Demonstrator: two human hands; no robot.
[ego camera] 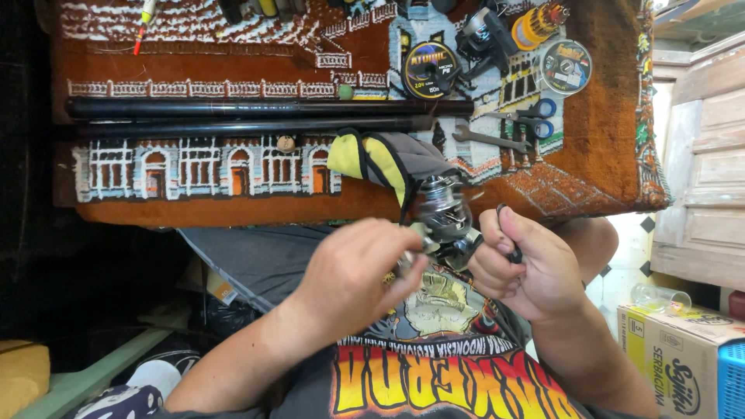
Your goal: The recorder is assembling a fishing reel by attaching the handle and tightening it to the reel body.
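Right hand: the right hand [528, 268], right of centre in the frame, is closed around the foot and body of a fishing reel [444, 217], thumb up beside a dark loop.
Left hand: the left hand [353, 271], just left of centre, is pinched shut on the reel's handle side; its fingertips hide the exact contact.
Reel: silver and black, blurred, in the middle of the frame between both hands, above the printed shirt [434, 365].
Doing it well: my judgement is that the right hand should stay still as the anchor while the left works in small turns, since the blur suggests the reel is wobbling.
In the way: a grey and yellow pouch [388, 159] hangs just behind the reel, its cord close to the spool.
Around: 2 dark rod sections [256, 116] lie across the patterned rug [605, 116]; 2 line spools [431, 70], blue-handled scissors [535, 116] and a wrench [489, 138] sit at upper right; a cardboard box [675, 365] at lower right.
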